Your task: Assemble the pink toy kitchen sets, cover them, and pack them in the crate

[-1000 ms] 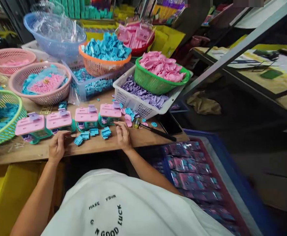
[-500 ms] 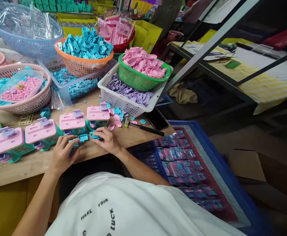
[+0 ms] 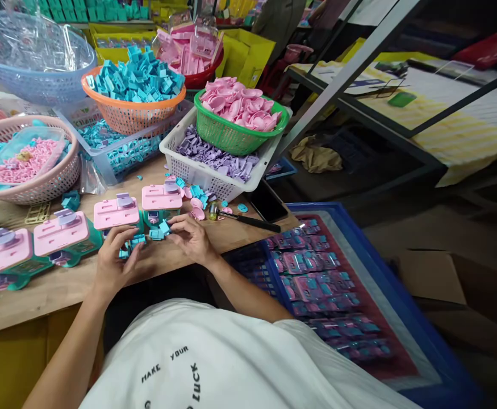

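At the table's front edge my left hand [image 3: 118, 258] has its fingers curled round small blue parts [image 3: 136, 241]. My right hand [image 3: 192, 237] pinches a small blue piece [image 3: 164, 227] between thumb and fingers. Another blue piece [image 3: 156, 233] lies on the wood between the hands. Behind them stands a row of several boxes with pink lids and teal bodies, among them one box [image 3: 162, 197] behind my right hand and another [image 3: 116, 213] behind my left hand. A lilac part sits on each lid.
A black-handled tool [image 3: 248, 220] and a phone [image 3: 267, 201] lie to the right. Behind are a white basket [image 3: 214, 180] of lilac pieces, a green basket [image 3: 237, 136] of pink pieces and an orange basket [image 3: 133, 113] of blue pieces. A blue crate [image 3: 354, 238] holds packaged items.
My right hand has lifted and tilted a blue piece off the table. My left hand has closed more round its blue parts. The view has shifted slightly right.
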Demonstrator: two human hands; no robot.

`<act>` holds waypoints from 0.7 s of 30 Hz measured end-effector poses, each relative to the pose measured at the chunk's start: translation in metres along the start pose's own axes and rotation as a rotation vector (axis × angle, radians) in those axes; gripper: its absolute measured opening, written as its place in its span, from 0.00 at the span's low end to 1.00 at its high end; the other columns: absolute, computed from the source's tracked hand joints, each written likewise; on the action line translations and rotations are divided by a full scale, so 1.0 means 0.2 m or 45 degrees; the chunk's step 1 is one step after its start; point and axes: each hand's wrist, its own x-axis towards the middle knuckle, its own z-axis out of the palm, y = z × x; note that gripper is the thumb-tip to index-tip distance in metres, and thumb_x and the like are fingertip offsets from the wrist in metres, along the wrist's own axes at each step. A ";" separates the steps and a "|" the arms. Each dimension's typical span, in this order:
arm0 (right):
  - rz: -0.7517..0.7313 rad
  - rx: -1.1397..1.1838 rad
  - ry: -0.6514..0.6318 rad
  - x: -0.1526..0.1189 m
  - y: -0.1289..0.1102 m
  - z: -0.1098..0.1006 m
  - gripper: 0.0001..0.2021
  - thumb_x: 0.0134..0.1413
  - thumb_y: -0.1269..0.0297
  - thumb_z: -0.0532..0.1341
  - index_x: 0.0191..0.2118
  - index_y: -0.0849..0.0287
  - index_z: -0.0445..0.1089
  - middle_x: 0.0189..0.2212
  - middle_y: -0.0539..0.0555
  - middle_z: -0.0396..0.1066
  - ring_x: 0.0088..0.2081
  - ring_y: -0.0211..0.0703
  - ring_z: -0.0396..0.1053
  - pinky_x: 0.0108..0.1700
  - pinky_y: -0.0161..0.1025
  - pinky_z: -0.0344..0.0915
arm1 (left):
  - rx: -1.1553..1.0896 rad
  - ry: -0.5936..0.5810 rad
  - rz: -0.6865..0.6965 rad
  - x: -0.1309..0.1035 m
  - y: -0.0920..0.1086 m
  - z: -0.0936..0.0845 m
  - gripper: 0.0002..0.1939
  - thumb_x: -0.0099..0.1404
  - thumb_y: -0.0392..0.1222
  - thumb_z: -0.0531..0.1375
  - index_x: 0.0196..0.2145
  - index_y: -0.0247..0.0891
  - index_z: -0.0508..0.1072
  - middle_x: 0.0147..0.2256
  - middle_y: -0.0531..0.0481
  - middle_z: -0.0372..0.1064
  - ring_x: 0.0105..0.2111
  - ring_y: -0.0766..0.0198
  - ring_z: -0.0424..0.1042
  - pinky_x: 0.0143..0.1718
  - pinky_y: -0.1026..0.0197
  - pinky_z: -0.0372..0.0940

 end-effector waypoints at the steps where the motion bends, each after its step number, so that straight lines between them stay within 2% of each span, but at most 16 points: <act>1: 0.008 0.098 -0.018 -0.01 -0.02 0.01 0.10 0.64 0.54 0.62 0.40 0.57 0.72 0.46 0.58 0.73 0.47 0.44 0.73 0.47 0.43 0.74 | -0.150 -0.031 -0.092 0.00 0.02 0.01 0.16 0.66 0.45 0.63 0.51 0.41 0.74 0.47 0.43 0.73 0.41 0.59 0.75 0.41 0.58 0.72; 4: 0.009 0.251 -0.108 0.02 -0.10 0.03 0.13 0.65 0.51 0.60 0.41 0.56 0.70 0.47 0.58 0.74 0.47 0.43 0.74 0.47 0.42 0.74 | -0.567 -0.166 -0.325 0.04 0.08 0.04 0.21 0.65 0.53 0.65 0.50 0.39 0.75 0.43 0.43 0.76 0.35 0.62 0.74 0.33 0.61 0.70; 7: -0.079 0.086 -0.160 0.14 -0.17 -0.01 0.11 0.65 0.54 0.61 0.43 0.57 0.71 0.47 0.58 0.75 0.51 0.45 0.72 0.55 0.45 0.70 | -0.661 -0.171 -0.420 0.18 0.12 0.01 0.25 0.57 0.59 0.70 0.42 0.36 0.77 0.33 0.46 0.75 0.27 0.65 0.70 0.26 0.63 0.66; 10: -0.092 -0.156 -0.205 0.35 -0.19 -0.10 0.16 0.63 0.58 0.63 0.53 0.57 0.70 0.52 0.58 0.73 0.55 0.46 0.70 0.58 0.46 0.67 | -0.470 -0.157 -0.378 0.42 0.10 -0.06 0.28 0.49 0.61 0.73 0.37 0.34 0.76 0.28 0.49 0.72 0.25 0.66 0.67 0.26 0.64 0.63; 12: -0.083 -0.298 -0.207 0.51 -0.17 -0.15 0.20 0.62 0.60 0.63 0.58 0.58 0.68 0.53 0.57 0.74 0.55 0.46 0.69 0.58 0.46 0.66 | -0.268 -0.232 -0.317 0.61 0.06 -0.10 0.29 0.48 0.61 0.73 0.37 0.33 0.76 0.28 0.49 0.71 0.25 0.66 0.67 0.26 0.63 0.63; 15: -0.066 -0.520 -0.280 0.72 -0.10 -0.18 0.15 0.60 0.66 0.65 0.53 0.61 0.73 0.48 0.57 0.77 0.53 0.48 0.71 0.59 0.47 0.63 | -0.011 -0.388 -0.232 0.85 -0.01 -0.08 0.26 0.47 0.59 0.72 0.34 0.32 0.77 0.25 0.50 0.70 0.25 0.65 0.66 0.26 0.63 0.60; 18: 0.042 -0.620 -0.428 0.83 -0.02 -0.17 0.11 0.60 0.67 0.65 0.47 0.61 0.77 0.44 0.57 0.79 0.49 0.48 0.73 0.55 0.46 0.64 | 0.067 -0.531 -0.192 0.99 -0.07 -0.03 0.22 0.46 0.56 0.71 0.30 0.34 0.77 0.22 0.52 0.70 0.24 0.64 0.67 0.26 0.63 0.60; 21: 0.084 -0.598 -0.475 0.85 0.02 -0.16 0.11 0.61 0.67 0.65 0.49 0.62 0.77 0.47 0.58 0.79 0.49 0.47 0.74 0.54 0.43 0.64 | 0.019 -0.626 -0.215 1.03 -0.11 0.00 0.23 0.44 0.57 0.71 0.29 0.35 0.77 0.22 0.51 0.71 0.23 0.64 0.67 0.25 0.63 0.60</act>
